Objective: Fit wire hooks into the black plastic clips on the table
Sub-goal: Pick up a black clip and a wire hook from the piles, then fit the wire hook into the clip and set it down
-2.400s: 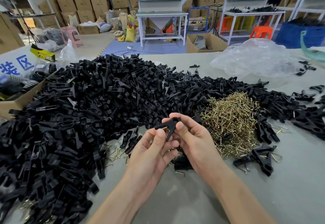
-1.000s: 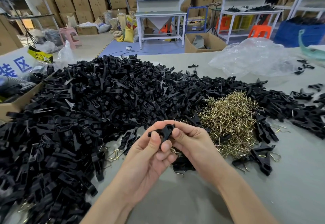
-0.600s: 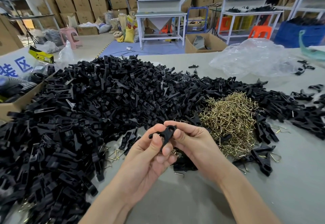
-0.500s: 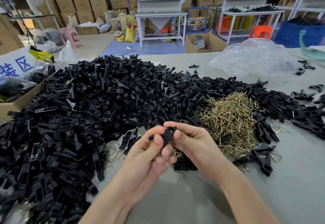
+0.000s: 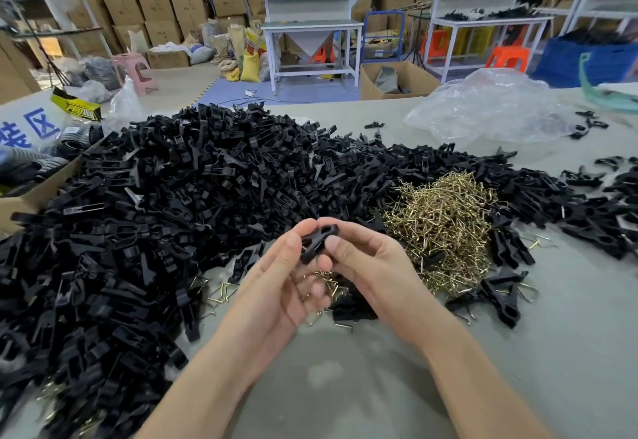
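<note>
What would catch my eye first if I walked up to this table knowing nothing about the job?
The huge heap of black plastic clips sprawling over the left and middle of the table dominates the view. Just right of centre, a shiny pile of brass-coloured wire hooks stands out against it. In front, the left hand and right hand pinch a single black clip between them.
</note>
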